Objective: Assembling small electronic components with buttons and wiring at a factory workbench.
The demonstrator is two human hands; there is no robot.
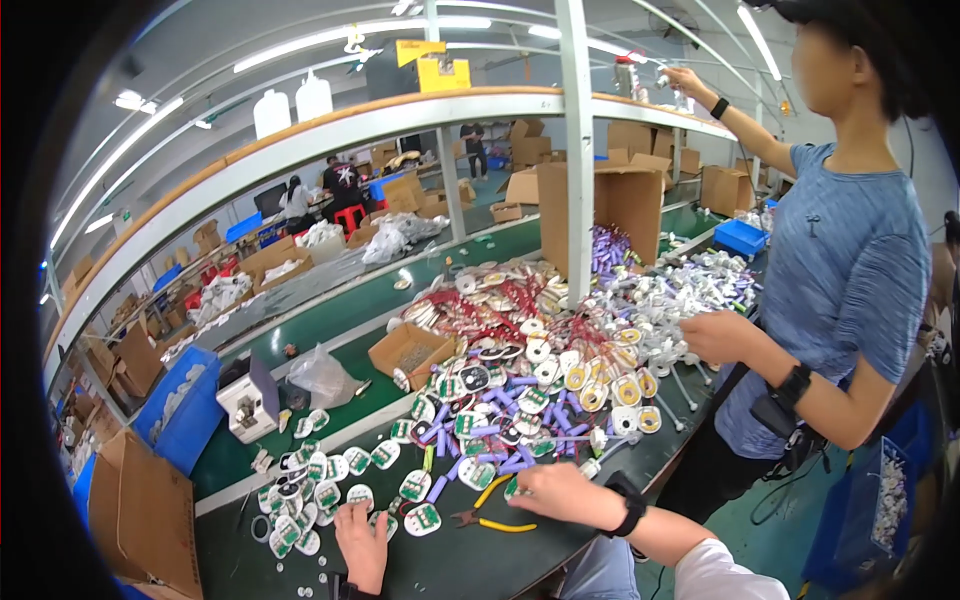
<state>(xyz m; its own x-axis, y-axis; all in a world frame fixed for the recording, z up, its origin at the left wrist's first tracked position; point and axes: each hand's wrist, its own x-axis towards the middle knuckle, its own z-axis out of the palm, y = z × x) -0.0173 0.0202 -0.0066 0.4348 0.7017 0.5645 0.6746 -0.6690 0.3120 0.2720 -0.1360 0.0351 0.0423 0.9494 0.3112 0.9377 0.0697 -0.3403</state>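
Observation:
My left hand (362, 549) is over the dark green bench top with its fingers stretched out, touching or just above a white rounded disc with a green circuit board (361, 497). My right hand (568, 497) is closed, fingertips pinched at the edge of another such circuit-board disc (513, 488), mostly hidden by the fingers. Between my hands lie cutting pliers (468, 518) with yellow handles, beside a loose circuit-board disc (422, 519). More of these discs cluster left of my left hand. Purple cylindrical cells (437, 489) are scattered beyond the pliers.
A large heap of white parts and red wires (500, 300) spreads across the bench. A small cardboard box (411, 352) and a grey-white machine (247, 398) stand farther left. At right a co-worker in a blue shirt (830, 240) reaches to the overhead shelf (500, 103). An upright post (577, 150) rises ahead.

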